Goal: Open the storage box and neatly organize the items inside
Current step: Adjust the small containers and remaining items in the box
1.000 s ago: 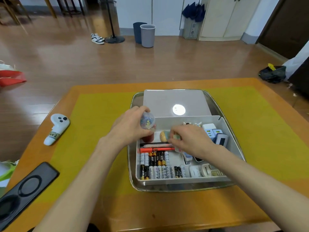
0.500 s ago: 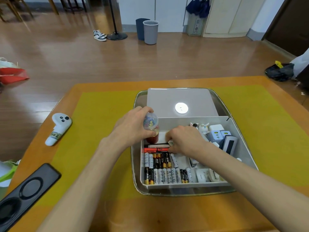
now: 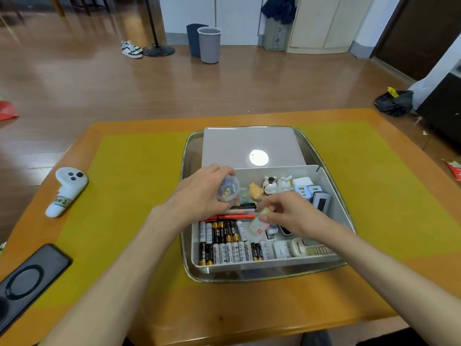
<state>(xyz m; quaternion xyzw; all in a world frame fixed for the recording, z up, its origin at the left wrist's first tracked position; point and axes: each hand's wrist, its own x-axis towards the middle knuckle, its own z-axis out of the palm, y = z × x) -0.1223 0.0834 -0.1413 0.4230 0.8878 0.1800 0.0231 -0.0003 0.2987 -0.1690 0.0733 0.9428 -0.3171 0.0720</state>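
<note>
The open grey storage box (image 3: 335, 203) sits in a metal tray (image 3: 189, 151), its lid (image 3: 239, 146) lying flat behind it. Rows of batteries (image 3: 225, 242) fill the box's front left, red pens (image 3: 237, 216) lie above them, small animal figurines (image 3: 269, 186) stand along the back, and white chargers (image 3: 303, 187) sit at the back right. My left hand (image 3: 199, 196) grips a clear round capsule (image 3: 228, 189) at the box's back left corner. My right hand (image 3: 287, 212) pinches a small pale eraser-like block (image 3: 257, 224) just above the box's middle.
The tray rests on a yellow mat (image 3: 129, 196) on an orange table. A white controller (image 3: 66, 189) lies on the mat at the left, a black case (image 3: 27, 280) at the near left edge. A red packet (image 3: 454, 168) lies at the right edge.
My right hand has drawn back from the figurines toward the box's middle, now pinching the pale block. The figurines it covered are in sight. My left hand still holds the capsule.
</note>
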